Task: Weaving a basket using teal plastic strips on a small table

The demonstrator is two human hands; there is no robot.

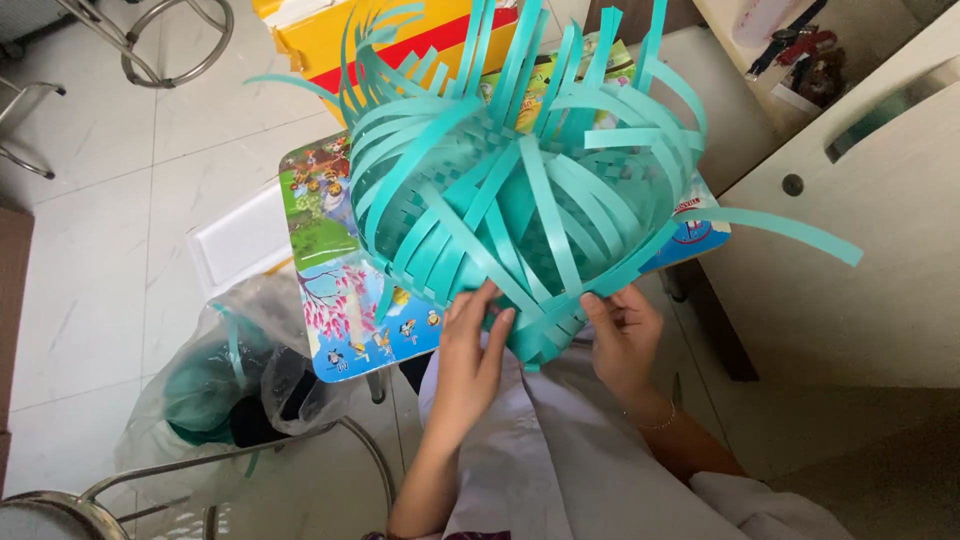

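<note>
A half-woven basket point(520, 200) of teal plastic strips rests tilted against my lap, its open mouth facing me and loose strip ends sticking out all around. My left hand point(470, 350) grips the near rim, fingers pinching a strip. My right hand point(625, 335) holds the rim on the other side, thumb pressed on the woven edge. One long loose strip point(790, 228) juts out to the right.
A small table with a colourful cartoon top point(335, 290) stands under the basket. A clear plastic bag point(215, 385) with teal strip rolls lies on the floor at left. Metal chair frames point(170, 470) are nearby, and a beige cabinet point(860, 260) stands at right.
</note>
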